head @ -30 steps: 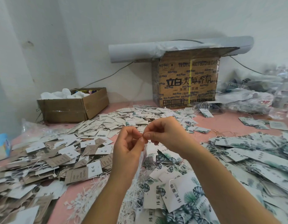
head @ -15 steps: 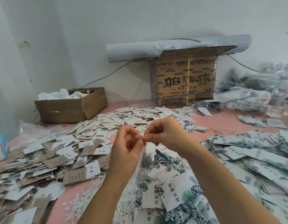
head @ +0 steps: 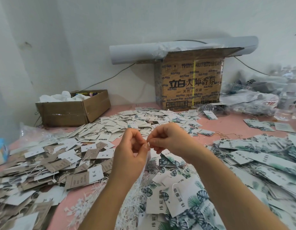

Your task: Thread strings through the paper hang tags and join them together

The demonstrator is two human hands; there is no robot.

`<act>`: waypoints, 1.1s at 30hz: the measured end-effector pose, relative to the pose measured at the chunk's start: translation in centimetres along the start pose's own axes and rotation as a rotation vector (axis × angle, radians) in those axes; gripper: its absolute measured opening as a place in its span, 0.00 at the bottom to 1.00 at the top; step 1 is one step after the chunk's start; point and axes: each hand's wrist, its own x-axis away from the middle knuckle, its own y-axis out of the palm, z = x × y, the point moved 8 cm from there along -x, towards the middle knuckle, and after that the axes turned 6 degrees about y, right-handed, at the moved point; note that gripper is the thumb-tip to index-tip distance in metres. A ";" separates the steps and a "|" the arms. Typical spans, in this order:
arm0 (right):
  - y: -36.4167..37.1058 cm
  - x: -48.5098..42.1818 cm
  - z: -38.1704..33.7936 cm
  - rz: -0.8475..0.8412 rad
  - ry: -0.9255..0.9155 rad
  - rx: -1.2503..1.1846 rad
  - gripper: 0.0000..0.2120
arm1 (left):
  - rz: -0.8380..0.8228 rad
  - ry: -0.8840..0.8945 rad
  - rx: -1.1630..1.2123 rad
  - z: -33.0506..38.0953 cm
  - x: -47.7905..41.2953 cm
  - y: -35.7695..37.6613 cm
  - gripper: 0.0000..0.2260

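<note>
Two hands meet above the pink table (head: 227,127). The left hand (head: 130,153) grips a pale hang tag (head: 148,161) that hangs edge-on, and the right hand (head: 169,140) pinches its top. Any string there is too fine to see. Leaf-print tags (head: 185,196), brown tags (head: 77,178) and loose strings (head: 84,206) lie beneath; an open carton (head: 74,112) and a printed carton (head: 190,83) stand behind.

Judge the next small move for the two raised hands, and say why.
Probably draw the right hand away to pull the string through while the left hand steadies the hang tag. Both pinch at one spot at the top of that tag, which hangs edge-on below the left hand; the string itself is too fine to see.
</note>
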 end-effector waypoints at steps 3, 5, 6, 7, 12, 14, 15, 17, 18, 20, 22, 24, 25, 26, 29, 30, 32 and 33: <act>0.1 0.0 -0.1 -0.001 -0.006 0.018 0.10 | -0.016 -0.004 -0.012 -0.1 0.0 0.2 0.12; 0.1 -0.1 -0.2 0.015 -0.021 0.032 0.11 | -0.013 -0.019 0.002 -0.3 -0.1 0.1 0.12; 0.0 -0.1 -0.3 0.032 -0.031 0.032 0.11 | -0.002 -0.044 0.033 -0.5 -0.1 0.0 0.12; -0.1 -0.1 -0.4 0.051 -0.043 0.023 0.11 | 0.014 -0.081 0.086 -0.8 -0.2 -0.1 0.12; 0.0 0.0 -0.6 0.028 -0.074 -0.082 0.11 | 0.026 -0.224 0.337 -2.0 -0.1 -0.1 0.09; -0.1 -0.1 -0.5 0.011 -0.073 -0.124 0.11 | 0.017 -0.243 0.386 -2.1 -0.2 0.0 0.08; -0.1 -0.1 -0.5 0.008 -0.072 -0.139 0.11 | 0.014 -0.252 0.396 -2.2 -0.2 0.1 0.08; -0.1 -0.1 -0.5 0.012 -0.075 -0.154 0.10 | 0.009 -0.263 0.378 -2.5 -0.2 0.1 0.08; -0.1 -0.1 -0.5 0.018 -0.079 -0.154 0.10 | 0.009 -0.263 0.361 -2.5 -0.2 0.1 0.07; 0.0 -0.1 -0.5 0.020 -0.083 -0.151 0.10 | 0.018 -0.253 0.337 -2.6 -0.1 0.0 0.06; 0.4 -0.1 -0.5 -0.015 -0.076 -0.161 0.10 | 0.036 -0.247 0.326 -2.7 -0.1 -0.1 0.09; 0.9 -0.1 -0.6 -0.075 -0.064 -0.179 0.10 | 0.051 -0.257 0.320 -2.9 0.0 -0.2 0.12; 1.1 0.0 -0.6 -0.098 -0.057 -0.183 0.10 | 0.051 -0.266 0.320 -3.0 0.0 -0.2 0.13; 1.3 0.0 -0.6 -0.112 -0.049 -0.182 0.10 | 0.048 -0.276 0.318 -3.1 0.1 -0.1 0.13; 1.4 0.1 -0.9 -0.094 -0.055 -0.172 0.10 | 0.018 -0.291 0.281 -3.3 0.1 0.2 0.16; 1.3 0.2 -1.1 -0.074 -0.070 -0.176 0.11 | 0.002 -0.290 0.258 -3.3 0.1 0.4 0.19; 0.9 0.2 -1.5 -0.018 -0.104 -0.200 0.12 | -0.052 -0.274 0.180 -3.2 0.2 0.8 0.24; 0.6 0.3 -1.7 0.013 -0.118 -0.217 0.12 | -0.095 -0.262 0.127 -3.2 0.3 1.0 0.26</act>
